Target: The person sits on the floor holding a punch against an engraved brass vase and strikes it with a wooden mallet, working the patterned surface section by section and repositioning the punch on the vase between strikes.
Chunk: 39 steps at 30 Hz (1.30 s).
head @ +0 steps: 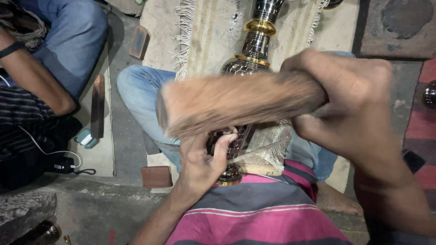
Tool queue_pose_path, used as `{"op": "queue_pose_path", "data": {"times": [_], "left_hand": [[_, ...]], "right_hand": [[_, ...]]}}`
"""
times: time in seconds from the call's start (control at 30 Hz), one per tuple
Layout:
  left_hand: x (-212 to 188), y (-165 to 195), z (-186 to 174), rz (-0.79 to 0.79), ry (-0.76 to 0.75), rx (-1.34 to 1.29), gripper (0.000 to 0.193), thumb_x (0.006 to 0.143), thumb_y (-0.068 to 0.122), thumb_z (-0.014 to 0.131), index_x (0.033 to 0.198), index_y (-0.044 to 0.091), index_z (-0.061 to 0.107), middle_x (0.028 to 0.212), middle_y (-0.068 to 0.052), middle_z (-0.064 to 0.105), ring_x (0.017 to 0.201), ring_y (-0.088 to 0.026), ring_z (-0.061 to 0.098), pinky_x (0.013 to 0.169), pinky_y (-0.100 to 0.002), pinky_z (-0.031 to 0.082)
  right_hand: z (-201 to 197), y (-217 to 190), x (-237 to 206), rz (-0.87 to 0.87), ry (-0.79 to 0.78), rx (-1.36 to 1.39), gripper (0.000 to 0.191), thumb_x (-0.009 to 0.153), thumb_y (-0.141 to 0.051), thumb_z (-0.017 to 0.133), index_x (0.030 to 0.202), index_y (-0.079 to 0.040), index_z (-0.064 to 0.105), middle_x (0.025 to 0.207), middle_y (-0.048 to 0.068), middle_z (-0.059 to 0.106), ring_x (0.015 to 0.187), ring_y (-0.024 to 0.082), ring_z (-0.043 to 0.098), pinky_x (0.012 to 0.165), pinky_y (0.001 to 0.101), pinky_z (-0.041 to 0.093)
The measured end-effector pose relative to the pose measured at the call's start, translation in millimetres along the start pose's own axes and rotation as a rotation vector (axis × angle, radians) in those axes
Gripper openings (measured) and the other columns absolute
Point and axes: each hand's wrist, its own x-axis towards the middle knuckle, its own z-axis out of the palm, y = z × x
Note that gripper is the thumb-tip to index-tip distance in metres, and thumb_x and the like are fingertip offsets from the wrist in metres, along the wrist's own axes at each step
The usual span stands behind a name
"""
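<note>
Head view: wooden mallet [236,102] is motion-blurred, edges smeared, grain unreadable. It covers the middle of the metal vase [255,43], so only the vase's gold-banded neck above and its base [231,174] below show; top of the vase is cut off by the frame edge. Engraved pattern on the dark body is hard to make out.

Right hand [349,104] is blurred too, close to the camera, fist wrapped around the mallet handle, fingers clamped together on it, forearm running down to the lower right corner. Mallet head points left, roughly level, above the left hand.

Left hand [204,156] comes up from the bottom centre, fingers curled around the vase's lower body, thumb up along the side; whether a small tool is pinched there cannot be told. Vase lies along the person's lap, between the jeans-clad knee [136,90] and a fringed cloth [268,145].

Another person's arm [32,77] sits at far left, apart from the work. Flat wooden blocks [97,106] lie on the floor.
</note>
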Motion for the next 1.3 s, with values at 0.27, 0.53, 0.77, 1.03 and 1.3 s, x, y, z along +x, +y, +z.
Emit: {"op": "queue_pose_path", "data": {"times": [0.27, 0.53, 0.77, 1.03, 1.3], "left_hand": [[-1.7, -7.9, 7.4, -0.076, 0.056, -0.052, 0.024, 0.097, 0.006, 0.072, 0.117, 0.0, 0.061, 0.104, -0.014, 0.075, 0.093, -0.028, 0.077, 0.083, -0.036, 0.063], [-2.1, -8.5, 7.9, 0.053, 0.083, 0.124, 0.011, 0.094, 0.006, 0.074, 0.103, -0.001, 0.072, 0.099, -0.014, 0.076, 0.086, -0.028, 0.076, 0.082, -0.038, 0.059], [6.8, -2.3, 4.1, 0.08, 0.021, 0.155, 0.016, 0.095, 0.005, 0.071, 0.109, -0.002, 0.07, 0.1, -0.017, 0.074, 0.089, -0.032, 0.074, 0.082, -0.039, 0.057], [14.7, 2.2, -6.7, 0.069, -0.203, 0.144, 0.024, 0.091, 0.001, 0.072, 0.115, 0.001, 0.069, 0.099, -0.016, 0.072, 0.08, -0.03, 0.07, 0.075, -0.04, 0.055], [41.8, 7.7, -20.4, 0.155, -0.453, 0.064, 0.056, 0.072, -0.007, 0.061, 0.128, -0.001, 0.064, 0.097, -0.016, 0.069, 0.092, -0.033, 0.066, 0.08, -0.041, 0.056]], "right_hand": [[-4.4, -5.4, 17.1, -0.13, -0.06, -0.218, 0.05, 0.051, -0.015, 0.08, 0.098, -0.004, 0.065, 0.074, 0.013, 0.061, 0.066, 0.034, 0.065, 0.058, 0.0441, 0.048], [1.1, -2.3, 32.9, -0.362, -0.255, -0.62, 0.028, 0.079, -0.027, 0.084, 0.099, -0.017, 0.067, 0.072, 0.008, 0.065, 0.061, 0.025, 0.068, 0.045, 0.0375, 0.046], [-11.2, -1.8, 38.0, -0.209, -0.233, -0.305, 0.054, 0.047, -0.023, 0.081, 0.096, -0.009, 0.063, 0.072, 0.011, 0.061, 0.063, 0.034, 0.065, 0.052, 0.046, 0.046], [-5.3, 34.4, 2.6, -0.109, -0.131, 0.231, 0.04, 0.056, -0.014, 0.068, 0.092, -0.002, 0.059, 0.077, 0.015, 0.057, 0.07, 0.034, 0.063, 0.061, 0.0445, 0.048], [18.0, 54.3, -47.5, -0.063, 0.019, -0.032, 0.034, 0.059, -0.014, 0.072, 0.088, -0.002, 0.06, 0.077, 0.015, 0.06, 0.072, 0.031, 0.065, 0.066, 0.042, 0.05]]}}
